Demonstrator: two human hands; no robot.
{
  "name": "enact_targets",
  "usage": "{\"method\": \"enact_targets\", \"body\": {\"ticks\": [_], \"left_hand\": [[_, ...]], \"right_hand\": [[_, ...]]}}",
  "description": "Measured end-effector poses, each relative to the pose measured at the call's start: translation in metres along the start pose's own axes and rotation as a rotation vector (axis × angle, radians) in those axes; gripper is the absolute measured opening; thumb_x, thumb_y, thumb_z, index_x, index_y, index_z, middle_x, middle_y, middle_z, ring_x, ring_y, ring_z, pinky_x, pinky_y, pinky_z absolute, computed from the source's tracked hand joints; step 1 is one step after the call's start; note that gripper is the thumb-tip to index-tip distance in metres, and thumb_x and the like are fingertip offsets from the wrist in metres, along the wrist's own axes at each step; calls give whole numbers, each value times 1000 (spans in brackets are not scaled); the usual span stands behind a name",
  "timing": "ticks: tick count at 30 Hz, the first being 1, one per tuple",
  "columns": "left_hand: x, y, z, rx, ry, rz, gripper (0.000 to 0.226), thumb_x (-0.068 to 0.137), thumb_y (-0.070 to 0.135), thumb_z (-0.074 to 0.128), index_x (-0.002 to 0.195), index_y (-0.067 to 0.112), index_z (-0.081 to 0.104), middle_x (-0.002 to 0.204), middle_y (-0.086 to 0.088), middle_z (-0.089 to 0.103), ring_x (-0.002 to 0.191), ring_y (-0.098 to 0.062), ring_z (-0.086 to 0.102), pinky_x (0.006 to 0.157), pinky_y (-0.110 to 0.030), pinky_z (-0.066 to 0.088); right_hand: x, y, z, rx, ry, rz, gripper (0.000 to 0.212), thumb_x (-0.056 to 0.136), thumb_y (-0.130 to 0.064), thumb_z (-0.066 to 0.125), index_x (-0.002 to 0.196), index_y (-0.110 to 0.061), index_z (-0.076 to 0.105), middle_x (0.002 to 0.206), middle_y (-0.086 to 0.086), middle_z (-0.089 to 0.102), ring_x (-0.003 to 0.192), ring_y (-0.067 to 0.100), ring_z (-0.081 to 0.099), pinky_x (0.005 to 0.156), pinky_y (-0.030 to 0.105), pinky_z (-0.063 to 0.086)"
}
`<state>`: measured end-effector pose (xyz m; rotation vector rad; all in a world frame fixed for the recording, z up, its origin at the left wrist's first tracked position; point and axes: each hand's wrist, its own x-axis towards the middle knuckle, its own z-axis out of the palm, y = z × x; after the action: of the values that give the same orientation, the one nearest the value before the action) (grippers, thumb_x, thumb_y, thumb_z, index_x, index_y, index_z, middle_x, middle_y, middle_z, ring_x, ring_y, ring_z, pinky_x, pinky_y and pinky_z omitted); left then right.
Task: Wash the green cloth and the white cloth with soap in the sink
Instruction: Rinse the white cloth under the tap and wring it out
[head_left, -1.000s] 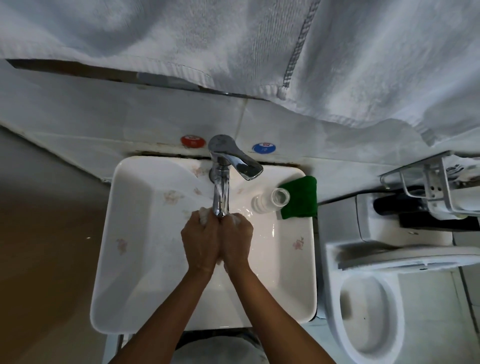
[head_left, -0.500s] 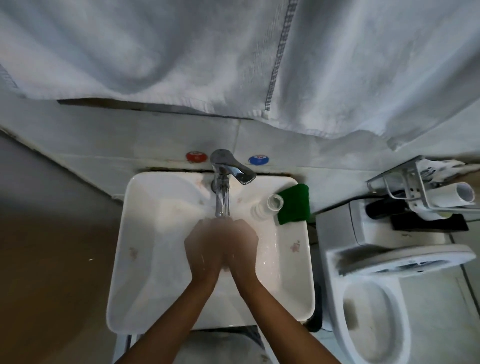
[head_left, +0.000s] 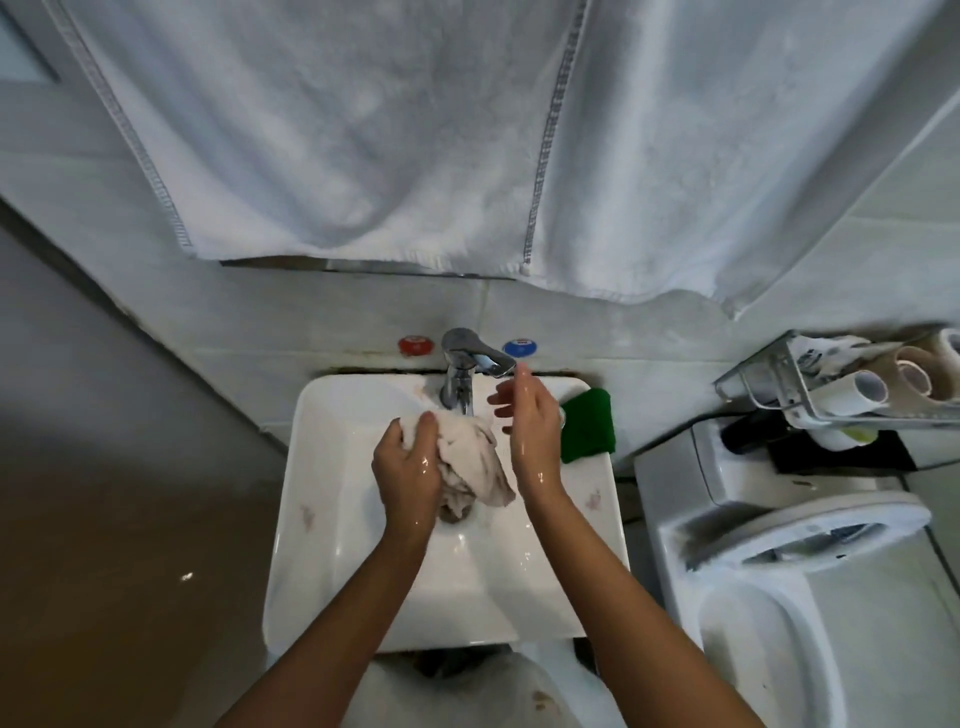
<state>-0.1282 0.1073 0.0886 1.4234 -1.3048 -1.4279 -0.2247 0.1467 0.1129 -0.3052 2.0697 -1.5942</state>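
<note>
Right hand (head_left: 530, 431) released white cloth (head_left: 470, 462).

We are looking down into a small home bathroom. A white sink (head_left: 322, 499) with a chrome tap (head_left: 460, 376) stands against a tiled wall (head_left: 649, 332). Right of the sink is a toilet (head_left: 779, 597); above the sink hang white towels (head_left: 363, 130); a wire rack (head_left: 810, 384) is mounted above the toilet.

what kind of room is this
Most likely a small bathroom: a white sink with a faucet on a tiled wall, a toilet right beside it, and a towel hanging above.
</note>
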Motion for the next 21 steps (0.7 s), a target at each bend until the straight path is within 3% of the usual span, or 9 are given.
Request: {"method": "enact_targets", "body": {"ticks": [4,7,11,13,16,19,21], "left_hand": [[2,8,-4,-29,0,4,29,93,23,57,67,12,48,66,1,55,63,-11,51,58,-21,42],[0,12,-7,-41,-5,5,27,93,23,56,69,14,50,71,1,58,66,-10,54,57,-16,43],[-2,14,-9,-60,-26,-34,22,93,26,55,74,15,55,79,-2,65,76,-16,61,66,-26,49],[-3,14,-10,-69,-43,-56,21,94,27,54,79,13,58,83,-3,67,80,-18,64,68,-27,51],[-5,15,-12,-42,-72,-76,24,94,31,53,92,8,60,91,-6,66,86,-21,64,67,-25,51],[-11,18,-14,34,-74,-97,24,96,32,50,111,13,54,109,0,58,91,-17,58,70,-19,48],[-13,23,-15,88,-85,-61,34,96,29,50,128,19,42,120,2,49,99,-13,50,76,-14,47]], "right_hand": [[19,-18,-1,-71,-60,6,27,97,-40,48,83,-21,62,86,5,70,77,15,63,73,33,51],[14,-4,-1,-20,-111,172,35,99,-40,44,98,-10,63,84,9,68,72,16,61,66,27,49],[-2,10,-8,49,-105,326,49,97,-51,42,97,-7,62,83,7,68,74,18,63,69,30,51],[-15,16,-8,39,-174,386,53,96,-57,38,101,-11,64,92,6,70,84,18,64,74,30,51],[-37,21,-5,95,-295,338,50,90,-66,38,114,-29,62,113,-8,67,108,14,61,94,35,49],[-56,15,1,139,-302,187,26,97,-47,46,123,-42,48,115,-28,52,105,-2,55,92,22,49],[-65,15,10,84,-281,31,36,94,-44,54,127,-48,41,126,-25,48,114,-2,51,97,19,46]]}}
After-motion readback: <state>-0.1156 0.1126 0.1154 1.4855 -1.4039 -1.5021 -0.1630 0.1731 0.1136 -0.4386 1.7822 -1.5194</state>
